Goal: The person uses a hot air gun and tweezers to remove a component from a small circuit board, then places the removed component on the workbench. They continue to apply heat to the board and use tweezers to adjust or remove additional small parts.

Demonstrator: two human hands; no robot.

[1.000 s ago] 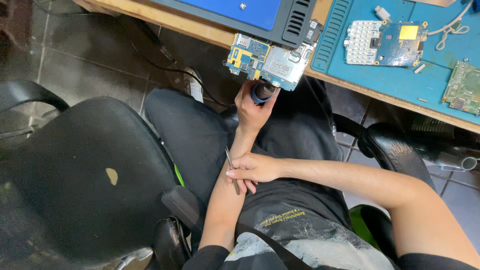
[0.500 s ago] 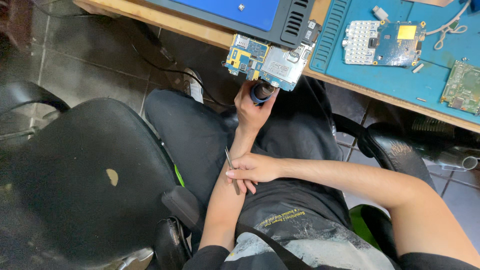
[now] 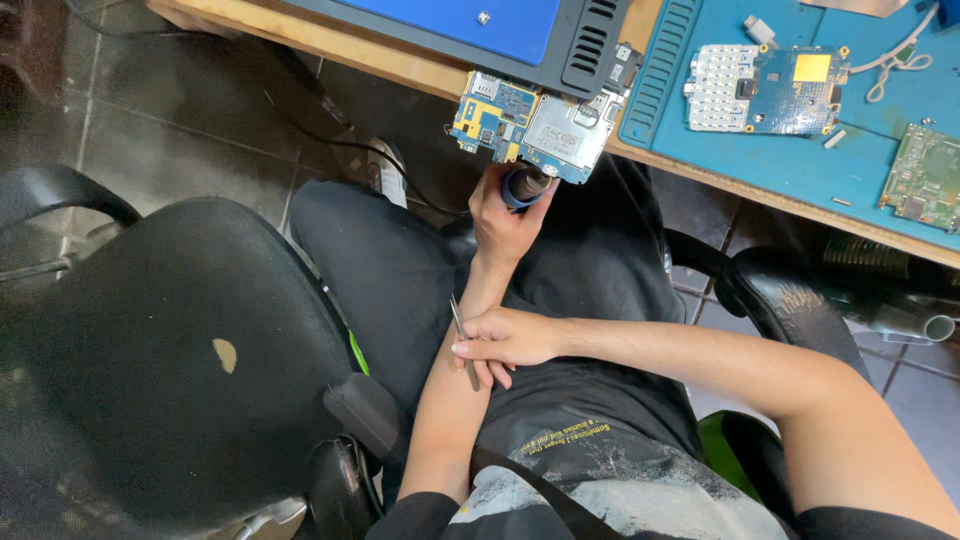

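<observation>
My left hand (image 3: 503,220) reaches up toward the bench edge and is closed around a dark cylindrical tool (image 3: 525,186) with a blue band. Its tip sits under a bare phone circuit board (image 3: 530,125) with blue, yellow and silver parts. I cannot tell whether the board rests on the tool or on the bench edge. My right hand (image 3: 510,340) lies across my left forearm and grips thin metal tweezers (image 3: 458,318), which point up and to the left. Both hands are over my lap.
A black office chair (image 3: 170,380) stands close on the left. The wooden bench carries a blue mat (image 3: 800,150) with a keypad board (image 3: 765,88) and a green board (image 3: 925,175), plus a dark device with a blue top (image 3: 520,40). My chair's armrest (image 3: 790,290) is at right.
</observation>
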